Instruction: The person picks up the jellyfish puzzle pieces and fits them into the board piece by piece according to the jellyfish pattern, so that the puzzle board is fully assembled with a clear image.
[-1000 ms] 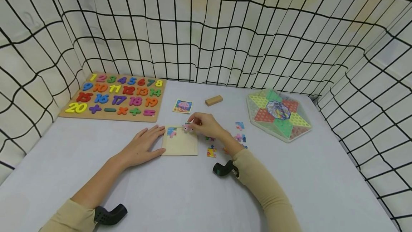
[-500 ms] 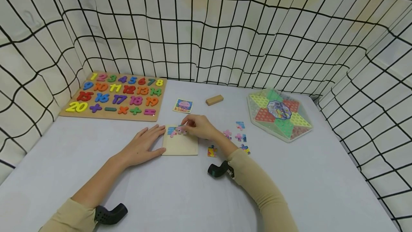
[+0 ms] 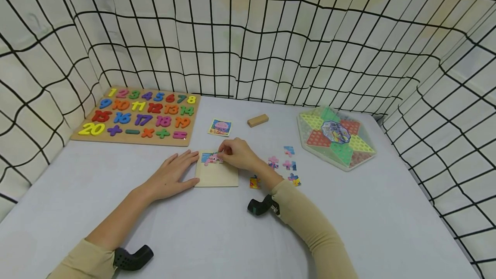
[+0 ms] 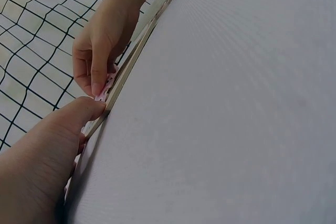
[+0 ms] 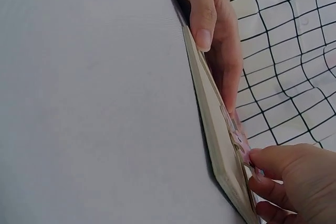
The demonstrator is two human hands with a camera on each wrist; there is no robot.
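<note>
A pale wooden puzzle board [image 3: 217, 178] lies flat on the white table. My left hand [image 3: 172, 175] rests along its left side, fingers extended and thumb at the lower left corner. A blue-and-pink puzzle piece [image 3: 204, 157] sits in the board's upper left corner. Beside it is a pink puzzle piece with a printed face [image 3: 214, 158], its right end pinched between thumb and fingers of my right hand [image 3: 239, 154]. From the right wrist, the pink piece [image 5: 240, 140] shows close over the board's surface, its right end covered by the fingertips.
Several loose puzzle pieces [image 3: 288, 165] lie right of the board, partly behind the right forearm. Farther back are a picture card [image 3: 220, 127], a wooden block [image 3: 257, 120], a number board [image 3: 128, 141] and a hexagonal game box [image 3: 335, 137]. Black netting [image 3: 248, 59] encloses the table.
My right hand has moved left with the pink piece, from the board's upper right to beside the corner piece, and lowered it there. The left hand has stayed in place.
</note>
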